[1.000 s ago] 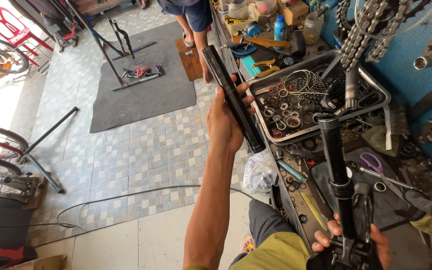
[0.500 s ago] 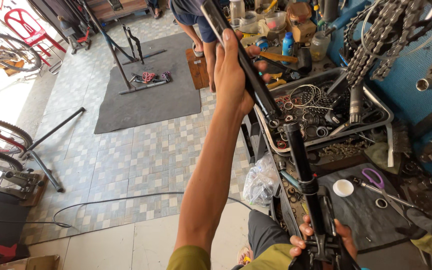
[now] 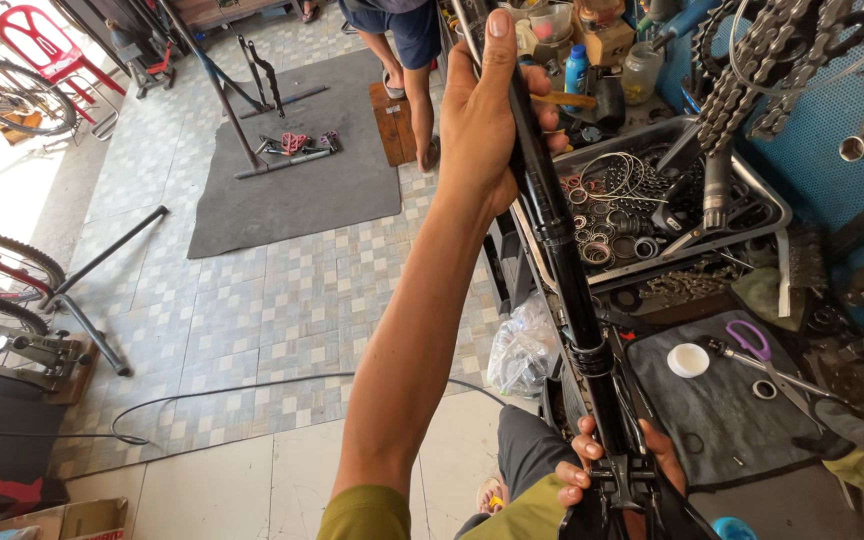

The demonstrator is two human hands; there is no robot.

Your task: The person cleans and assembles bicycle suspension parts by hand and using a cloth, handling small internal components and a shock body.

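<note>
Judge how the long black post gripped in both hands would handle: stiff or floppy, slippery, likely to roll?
The black post looks rigid: straight between left hand and right hand. Its glossy surface may be slippery. Being round, it would probably roll if laid flat.

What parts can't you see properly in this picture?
Head view only:
- Top of the black post: cut off by the upper edge.
- Right hand: mostly hidden behind the post's bottom clamp.
- Left hand: palm hidden, wrapped around the post.
- Standing person: only legs show; the edge cuts the rest.
</note>
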